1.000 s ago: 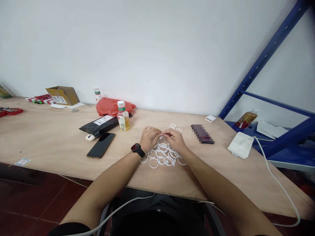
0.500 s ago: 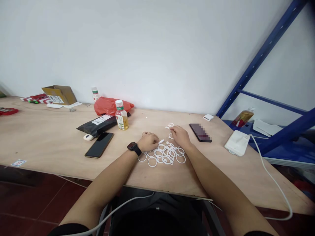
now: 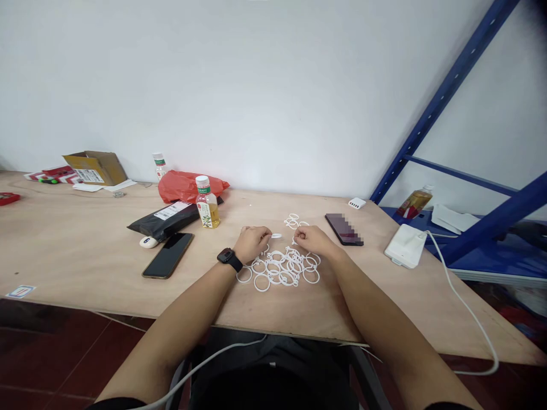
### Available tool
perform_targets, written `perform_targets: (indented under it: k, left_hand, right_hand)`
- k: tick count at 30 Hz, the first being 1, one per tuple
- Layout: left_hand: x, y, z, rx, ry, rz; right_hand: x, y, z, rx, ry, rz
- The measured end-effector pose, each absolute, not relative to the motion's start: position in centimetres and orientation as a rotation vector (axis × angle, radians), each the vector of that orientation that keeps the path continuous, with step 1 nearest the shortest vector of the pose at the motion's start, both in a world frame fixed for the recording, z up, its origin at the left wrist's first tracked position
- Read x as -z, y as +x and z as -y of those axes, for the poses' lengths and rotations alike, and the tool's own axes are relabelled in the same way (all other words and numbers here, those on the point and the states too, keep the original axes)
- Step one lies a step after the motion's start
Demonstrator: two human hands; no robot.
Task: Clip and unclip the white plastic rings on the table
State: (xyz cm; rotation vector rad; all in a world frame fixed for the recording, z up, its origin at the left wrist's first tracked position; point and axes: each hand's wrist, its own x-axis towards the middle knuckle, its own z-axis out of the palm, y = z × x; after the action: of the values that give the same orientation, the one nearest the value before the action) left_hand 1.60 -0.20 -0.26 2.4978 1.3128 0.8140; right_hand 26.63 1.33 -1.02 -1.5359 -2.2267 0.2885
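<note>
A heap of white plastic rings with small eyelets lies on the table between my forearms. My left hand, with a black watch at its wrist, is closed just above the left part of the heap. Its fingertips pinch a white ring, seen nearly edge-on. Across from it, my right hand is closed too, with a bit of white ring showing at its fingertips; the rest is hidden by the fingers. Beyond the right hand lies a small group of white rings, apart from the heap.
To the left are a phone, a black parcel, a tea bottle and a red bag. A second phone and a white power bank with cable lie right. Blue shelving stands beyond the table's right end.
My right hand has drawn back slightly from the small far group, where more rings now show. The left hand has moved slightly left and away from the heap, still pinching a ring. The view has shifted slightly.
</note>
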Motion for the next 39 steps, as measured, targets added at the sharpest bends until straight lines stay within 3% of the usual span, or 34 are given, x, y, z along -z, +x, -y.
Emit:
perform_targets:
  k: [7,15,24,39]
  left_hand:
    - [0.7,1.5,-0.1,-0.958,2.498,-1.292]
    - [1.0,1.5,-0.2,-1.001,2.536,-1.255]
    - [1.0,1.7,-0.1,-1.327,2.461,-1.139]
    - [0.4,1.7,0.4,-1.353,2.438,-1.032]
  right_hand:
    - [1.0,26.3,-1.2,-0.154,-1.404,2.144]
    - [0.7,23.0,0.1,-0.238,-1.165,2.026]
    - [0.7,21.1,1.0,-0.385,-1.029,1.956]
    - [0.7,20.6,1.2,-0.472,-1.014,1.904]
